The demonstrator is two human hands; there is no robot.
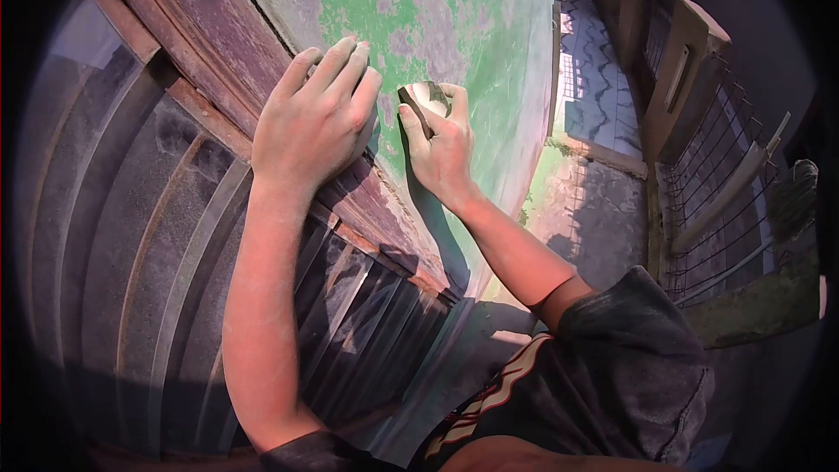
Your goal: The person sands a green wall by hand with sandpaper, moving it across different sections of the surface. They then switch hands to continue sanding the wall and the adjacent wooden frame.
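Note:
My left hand lies flat, fingers together, against the edge of a green wall with worn, patchy paint, beside a brown wooden window frame. My right hand presses a small dark folded piece, which looks like sandpaper, against the green wall just right of the left hand. Both hands and forearms are dusted with pale powder.
A window with glass louvre slats fills the left side. Below at the right lies a paved yard, a tiled walkway and a metal fence with a concrete post.

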